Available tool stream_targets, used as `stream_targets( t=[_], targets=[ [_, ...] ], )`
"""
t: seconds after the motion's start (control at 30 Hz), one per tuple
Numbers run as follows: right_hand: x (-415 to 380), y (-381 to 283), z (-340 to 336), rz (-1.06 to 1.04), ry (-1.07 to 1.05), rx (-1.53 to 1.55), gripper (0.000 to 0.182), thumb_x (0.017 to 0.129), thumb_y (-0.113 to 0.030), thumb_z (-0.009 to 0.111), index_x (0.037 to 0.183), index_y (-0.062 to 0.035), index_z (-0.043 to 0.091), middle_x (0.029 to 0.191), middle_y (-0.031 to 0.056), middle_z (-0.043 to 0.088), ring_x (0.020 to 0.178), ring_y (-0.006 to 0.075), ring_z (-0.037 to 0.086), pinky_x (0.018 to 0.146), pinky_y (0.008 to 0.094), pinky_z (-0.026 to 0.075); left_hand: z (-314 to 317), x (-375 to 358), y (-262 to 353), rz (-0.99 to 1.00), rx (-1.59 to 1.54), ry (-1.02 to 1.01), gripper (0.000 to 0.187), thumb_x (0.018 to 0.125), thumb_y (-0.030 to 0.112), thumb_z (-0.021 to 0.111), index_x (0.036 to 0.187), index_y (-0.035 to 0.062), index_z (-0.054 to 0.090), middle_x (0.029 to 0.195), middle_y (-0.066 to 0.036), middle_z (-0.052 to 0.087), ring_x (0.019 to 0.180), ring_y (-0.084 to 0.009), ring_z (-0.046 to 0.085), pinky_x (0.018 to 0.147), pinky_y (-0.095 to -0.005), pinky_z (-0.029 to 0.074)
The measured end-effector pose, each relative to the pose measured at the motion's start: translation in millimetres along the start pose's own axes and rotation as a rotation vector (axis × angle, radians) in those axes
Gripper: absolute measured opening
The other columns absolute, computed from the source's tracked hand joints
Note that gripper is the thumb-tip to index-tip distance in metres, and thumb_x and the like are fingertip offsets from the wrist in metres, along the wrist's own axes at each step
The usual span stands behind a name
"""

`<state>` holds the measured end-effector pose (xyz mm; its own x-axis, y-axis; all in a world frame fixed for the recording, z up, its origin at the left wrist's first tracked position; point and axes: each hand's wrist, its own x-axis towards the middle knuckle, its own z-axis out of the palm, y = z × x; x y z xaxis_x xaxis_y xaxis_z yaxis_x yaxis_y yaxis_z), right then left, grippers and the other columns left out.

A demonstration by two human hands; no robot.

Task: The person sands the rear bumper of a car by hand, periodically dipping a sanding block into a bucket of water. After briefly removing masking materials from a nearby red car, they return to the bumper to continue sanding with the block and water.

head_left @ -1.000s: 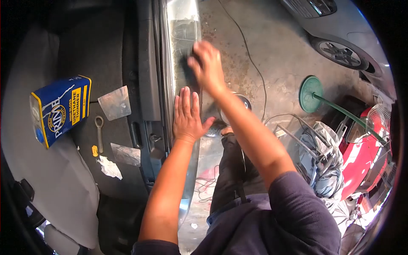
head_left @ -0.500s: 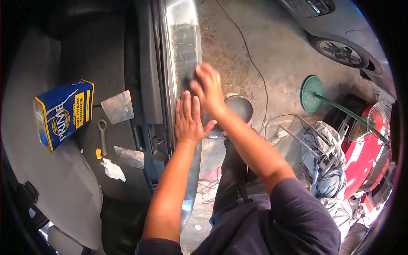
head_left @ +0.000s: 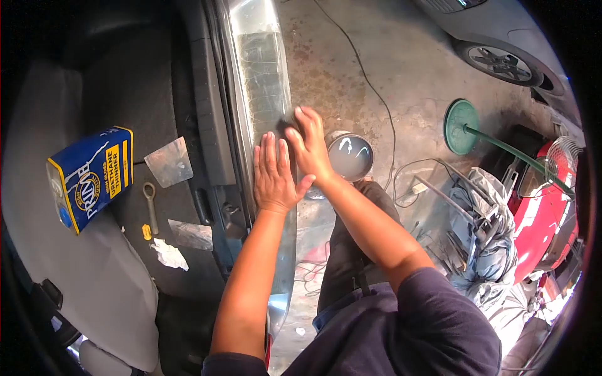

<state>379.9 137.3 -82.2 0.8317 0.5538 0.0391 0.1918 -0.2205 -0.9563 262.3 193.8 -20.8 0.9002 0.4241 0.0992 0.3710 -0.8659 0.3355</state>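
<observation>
Though glossy, a streaked panel [head_left: 264,81]

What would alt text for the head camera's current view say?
A person's bare left hand lies flat on a scuffed, shiny grey car panel, with the bare right hand close beside it. Left of them, in the dark interior, is a blue-and-yellow rectangular thinner can; right of them, a round grey bucket.
</observation>
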Motion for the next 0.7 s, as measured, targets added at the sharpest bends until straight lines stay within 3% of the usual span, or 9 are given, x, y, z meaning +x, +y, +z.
stream_targets(
  t=[0.07,0.2,0.3,0.43,0.5,0.6,0.7],
  targets=[
    [8.6,7.3,0.8,-0.057,0.014,-0.052,0.049,0.095,-0.025,0.072,0.138,-0.0033,0.059,0.141,0.0245,0.052,0.134,0.0433,0.049,0.114,0.0515,0.04,2.5,0.4,-0.3,-0.002,0.008,0.004,0.099,0.098,0.075,0.037,0.159,-0.0025,0.027,0.163,-0.028,0.03,0.152,-0.0422,0.032,0.125,-0.0569,0.024],
    [153.6,11.2,20.3,-0.039,0.123,0.03,0.047,0.095,-0.029,0.07,0.133,-0.0018,0.062,0.137,0.0228,0.056,0.129,0.0419,0.052,0.111,0.048,0.041,1.7,-1.7,1.8,-0.012,0.036,-0.013,0.099,0.098,0.075,0.037,0.159,-0.0027,0.027,0.164,-0.027,0.03,0.152,-0.042,0.031,0.125,-0.0565,0.024],
    [160.5,1.2,23.4,-0.031,0.17,-0.013,0.048,0.094,-0.029,0.07,0.132,-0.0021,0.063,0.137,0.0225,0.057,0.129,0.0418,0.052,0.111,0.0473,0.041,-0.3,0.1,2.1,-0.006,0.056,-0.024,0.1,0.098,0.076,0.036,0.159,-0.0027,0.028,0.163,-0.027,0.03,0.152,-0.042,0.031,0.125,-0.0566,0.024],
    [18.9,-3.3,3.7,-0.16,-0.001,-0.148,0.051,0.091,-0.027,0.075,0.136,-0.008,0.061,0.144,0.0201,0.053,0.13,0.0442,0.052,0.109,0.0535,0.043,-0.8,0.7,3.0,0.019,0.008,0.009,0.1,0.098,0.077,0.036,0.159,-0.0027,0.028,0.162,-0.028,0.031,0.151,-0.0423,0.032,0.124,-0.0574,0.025],
    [5.4,-7.6,-1.9,-0.162,-0.056,-0.14,0.051,0.09,-0.027,0.076,0.136,-0.0095,0.062,0.143,0.0184,0.054,0.128,0.0429,0.052,0.108,0.0531,0.043,-1.6,1.0,2.0,0.014,-0.003,0.005,0.1,0.098,0.077,0.036,0.158,-0.0032,0.029,0.161,-0.029,0.032,0.15,-0.0437,0.034,0.123,-0.0583,0.026],
    [73.6,-5.9,13.4,-0.297,0.043,-0.183,0.048,0.09,-0.029,0.075,0.133,-0.0089,0.063,0.139,0.0181,0.056,0.128,0.0411,0.051,0.108,0.0528,0.042,2.8,0.4,-0.1,0.012,0.017,0.032,0.1,0.098,0.076,0.036,0.158,-0.0037,0.029,0.161,-0.029,0.032,0.149,-0.0456,0.034,0.123,-0.0585,0.027],
    [175.9,-15.0,32.4,-0.215,0.142,-0.209,0.043,0.092,-0.035,0.074,0.127,-0.0113,0.068,0.135,0.0152,0.061,0.128,0.0395,0.051,0.106,0.0531,0.041,0.6,-2.5,1.2,0.01,0.021,0.011,0.099,0.098,0.076,0.037,0.157,-0.0043,0.029,0.16,-0.029,0.031,0.148,-0.0479,0.033,0.123,-0.0589,0.027]
  ],
)
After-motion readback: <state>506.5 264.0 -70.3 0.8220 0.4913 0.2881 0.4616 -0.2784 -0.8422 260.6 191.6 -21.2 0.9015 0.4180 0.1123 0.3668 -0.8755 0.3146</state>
